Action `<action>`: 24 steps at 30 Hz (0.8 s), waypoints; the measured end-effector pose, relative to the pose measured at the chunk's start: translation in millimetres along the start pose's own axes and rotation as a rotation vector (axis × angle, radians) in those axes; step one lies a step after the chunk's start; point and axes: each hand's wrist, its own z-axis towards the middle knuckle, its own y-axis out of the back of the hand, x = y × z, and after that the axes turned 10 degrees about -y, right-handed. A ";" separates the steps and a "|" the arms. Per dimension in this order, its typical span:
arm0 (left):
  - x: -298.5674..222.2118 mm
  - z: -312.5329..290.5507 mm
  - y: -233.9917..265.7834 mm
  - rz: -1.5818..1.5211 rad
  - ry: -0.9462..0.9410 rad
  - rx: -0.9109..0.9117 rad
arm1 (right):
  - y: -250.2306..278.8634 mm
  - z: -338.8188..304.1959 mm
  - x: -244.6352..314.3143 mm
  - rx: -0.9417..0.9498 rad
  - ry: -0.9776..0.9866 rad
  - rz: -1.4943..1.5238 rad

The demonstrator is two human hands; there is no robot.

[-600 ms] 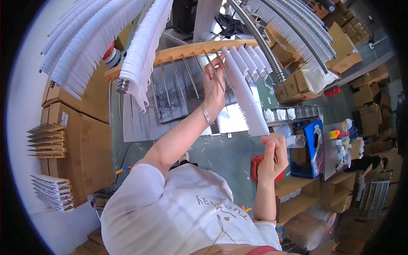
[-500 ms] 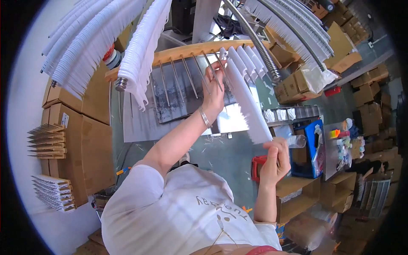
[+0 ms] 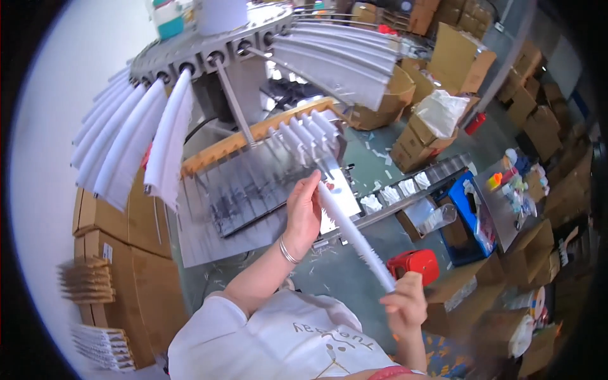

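A long white stack of thin pieces with a fringed edge [image 3: 354,237] slants between my hands, in front of my body. My left hand [image 3: 305,212] is closed on its upper end, thumb on top. Closed fingers of my right hand [image 3: 406,304] grip its lower end; whether a rod runs inside is hidden. Just beyond my left hand, several similar white stacks [image 3: 310,134] hang from a wooden rail [image 3: 212,152]. Thin metal rods stick out from the rail's left part. Behind it stands a round metal rack [image 3: 202,62] with white stacks on its arms and a bare spring-like arm [image 3: 233,101].
A dark flat plate [image 3: 244,202] lies beneath the rods. To the right are a red box-like object [image 3: 415,265], a blue bin [image 3: 470,225] and a metal ledge with white bundles [image 3: 405,189]. Cardboard boxes [image 3: 139,278] stand at the left, with rod-studded wooden racks [image 3: 85,282] beside them.
My left hand has come away from the wooden rail, nearer my body, with the stack's upper end. My right hand is lower. The view has shifted, showing more of the round rack.
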 end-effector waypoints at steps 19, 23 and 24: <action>163.1 -116.3 -68.5 0.273 1.055 0.419 | 46.9 -44.2 -104.2 -0.677 -0.695 -0.354; 173.2 -128.0 -71.6 0.268 1.061 0.524 | 38.4 -58.6 -129.1 -0.521 -1.176 0.838; 171.6 -130.7 -73.9 0.274 1.070 0.523 | 39.3 -59.7 -126.9 -0.530 -1.183 0.842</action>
